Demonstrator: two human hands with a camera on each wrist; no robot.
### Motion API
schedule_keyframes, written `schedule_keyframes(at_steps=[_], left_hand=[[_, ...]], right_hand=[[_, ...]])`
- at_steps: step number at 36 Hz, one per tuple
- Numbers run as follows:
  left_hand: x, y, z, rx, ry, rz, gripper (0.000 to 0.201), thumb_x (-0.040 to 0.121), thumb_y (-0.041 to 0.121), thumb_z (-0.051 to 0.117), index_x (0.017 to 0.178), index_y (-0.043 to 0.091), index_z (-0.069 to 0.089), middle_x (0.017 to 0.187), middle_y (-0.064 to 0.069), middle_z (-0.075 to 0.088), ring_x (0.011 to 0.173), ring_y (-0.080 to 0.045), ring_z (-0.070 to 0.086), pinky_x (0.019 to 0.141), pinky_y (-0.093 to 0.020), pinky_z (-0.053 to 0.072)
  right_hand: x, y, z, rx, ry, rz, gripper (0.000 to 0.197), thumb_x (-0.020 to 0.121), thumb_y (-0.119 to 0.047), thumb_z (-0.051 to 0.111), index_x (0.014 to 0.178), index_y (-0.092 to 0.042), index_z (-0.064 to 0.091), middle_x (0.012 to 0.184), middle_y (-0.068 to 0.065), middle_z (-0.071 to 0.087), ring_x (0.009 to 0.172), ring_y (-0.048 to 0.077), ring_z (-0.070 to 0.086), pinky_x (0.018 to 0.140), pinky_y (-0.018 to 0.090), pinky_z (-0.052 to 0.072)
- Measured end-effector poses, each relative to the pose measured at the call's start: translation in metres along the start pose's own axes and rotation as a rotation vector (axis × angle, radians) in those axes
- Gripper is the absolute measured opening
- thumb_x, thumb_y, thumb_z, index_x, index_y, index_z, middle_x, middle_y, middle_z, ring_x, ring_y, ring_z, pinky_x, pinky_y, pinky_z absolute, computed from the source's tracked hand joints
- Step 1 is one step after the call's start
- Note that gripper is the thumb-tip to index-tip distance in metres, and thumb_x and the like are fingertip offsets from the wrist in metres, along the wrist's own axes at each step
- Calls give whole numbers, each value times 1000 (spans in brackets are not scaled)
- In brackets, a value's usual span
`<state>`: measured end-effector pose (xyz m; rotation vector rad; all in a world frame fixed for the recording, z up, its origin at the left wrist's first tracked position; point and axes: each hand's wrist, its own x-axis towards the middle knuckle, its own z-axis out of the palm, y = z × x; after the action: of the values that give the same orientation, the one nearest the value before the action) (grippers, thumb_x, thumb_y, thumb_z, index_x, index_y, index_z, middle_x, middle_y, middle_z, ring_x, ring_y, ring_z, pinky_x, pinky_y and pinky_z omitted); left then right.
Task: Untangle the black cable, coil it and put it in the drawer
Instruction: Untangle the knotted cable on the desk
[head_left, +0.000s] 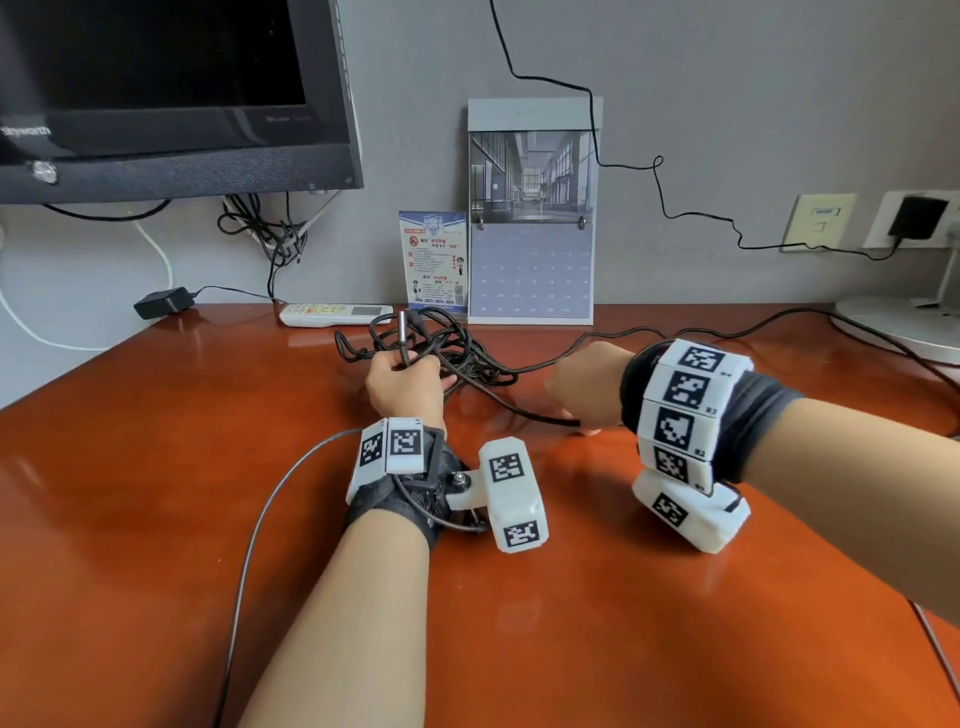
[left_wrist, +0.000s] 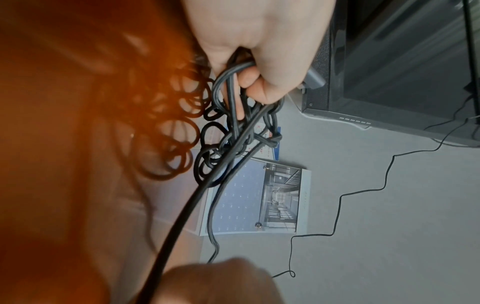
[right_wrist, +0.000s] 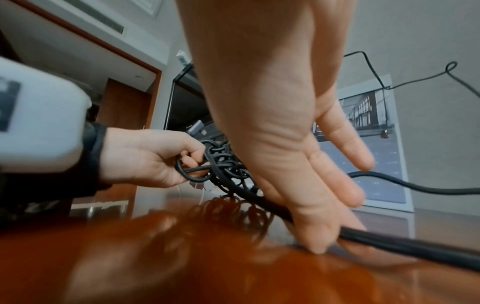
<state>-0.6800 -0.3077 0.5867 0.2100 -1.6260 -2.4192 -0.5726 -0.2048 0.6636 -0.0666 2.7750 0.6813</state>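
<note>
The black cable (head_left: 457, 351) lies in a tangled heap on the red-brown desk (head_left: 156, 467), near the back. My left hand (head_left: 410, 374) grips several of its loops (left_wrist: 228, 86), and the silver plug (head_left: 403, 332) sticks up out of the fist. From the knot (right_wrist: 223, 164) a strand runs toward me. My right hand (head_left: 576, 423) pinches that strand (right_wrist: 363, 238) low over the desk between thumb and fingers, with the other fingers (right_wrist: 345, 144) straight. Another length of the cable trails off to the right (head_left: 727, 332). No drawer is in view.
A monitor (head_left: 156, 93) stands at the back left, with a power adapter (head_left: 161, 302) and a white remote (head_left: 335, 314) below it. A leaflet (head_left: 434, 260) and a calendar (head_left: 532, 218) lean on the wall. At far right are a lamp base (head_left: 904, 327) and wall sockets (head_left: 914, 218).
</note>
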Motion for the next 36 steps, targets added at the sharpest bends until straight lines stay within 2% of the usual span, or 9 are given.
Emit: schedule_keyframes(at_steps=[3,6,9,11,15,19,24,31,36], left_hand=[[-1,0,0,7,-12,-4,22,80,-14,52,81,7,49,80,-3,51,41,-6,58,50,-19,55],[-3,0,2,36,-35,0,20,80,-14,51,86,5,50,76,-1,51,36,3,55,49,-20,54],[-6,1,4,44,-51,3,20,80,-15,51,82,5,49,74,-1,51,36,4,55,48,-19,54],[-6,1,4,36,-52,-3,20,80,-14,51,85,5,50,76,-2,52,37,4,56,48,-19,54],[-6,0,3,26,-62,0,20,79,-13,52,85,6,51,77,-3,55,48,-7,59,50,-20,55],[-7,0,4,12,-96,7,19,79,-12,52,86,6,51,77,-3,55,60,-9,56,51,-18,54],[-7,-1,3,-6,-101,2,18,78,-11,49,82,6,52,78,-6,54,63,-13,51,47,-16,52],[-6,0,3,24,-75,16,9,83,0,51,82,9,50,59,0,47,35,0,46,33,-12,31],[-4,0,1,-73,-78,-20,10,85,-3,50,88,6,54,72,-5,55,38,1,51,42,-17,47]], right_hand=[[1,14,10,40,-30,83,30,100,-25,30,125,-19,47,69,-1,30,91,18,39,87,30,39],[7,22,18,-84,-70,105,27,92,-32,42,95,-11,59,68,-5,36,81,18,45,78,30,45],[7,11,14,-75,-143,152,30,94,-13,48,66,-12,37,69,-1,42,66,17,46,75,28,45],[8,4,7,-101,-127,116,26,95,-13,45,70,-12,39,72,0,45,68,17,48,75,28,42],[24,0,2,94,3,42,33,94,-39,50,118,-18,57,110,2,62,94,20,56,72,29,40],[35,-8,-4,205,216,-8,27,95,-32,47,111,-13,57,106,4,60,86,24,50,69,29,36],[36,-20,-10,65,232,-10,25,95,-8,40,113,-8,57,103,7,59,79,23,45,69,30,39],[33,-22,-11,-218,361,-180,28,96,-6,35,112,-7,59,111,8,62,98,29,59,69,29,38],[25,-20,-9,-292,289,-173,28,95,-2,35,111,-6,58,110,9,62,99,30,59,69,30,39]])
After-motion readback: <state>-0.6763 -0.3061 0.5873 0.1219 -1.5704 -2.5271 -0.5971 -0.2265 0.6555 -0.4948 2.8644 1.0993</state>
